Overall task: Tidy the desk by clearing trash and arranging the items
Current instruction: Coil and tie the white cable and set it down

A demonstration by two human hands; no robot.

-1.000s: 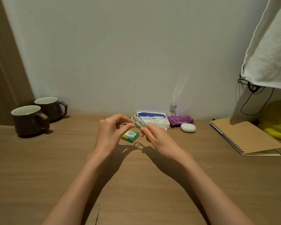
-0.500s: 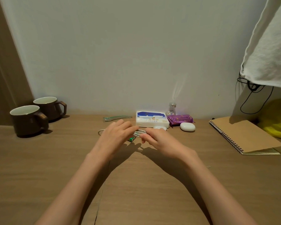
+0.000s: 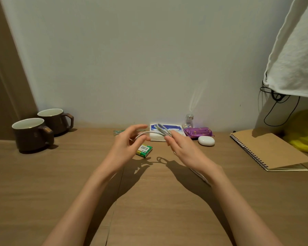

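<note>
- loops of the white cable are pinched in the fingertips of the right hand, raised over the desk near its back edge.
- the free run is passed between the widely spread thumb and forefinger of the left hand; a grip there cannot be told.
- risk: if the pinch slackens, the coil could spring open and the battery pack below could be snagged.

A white cloth hangs by the pale wall, black cord beneath.

wooden desk, two brown mugs, battery pack, tissue box, purple packet, white case, spiral notebook
</note>
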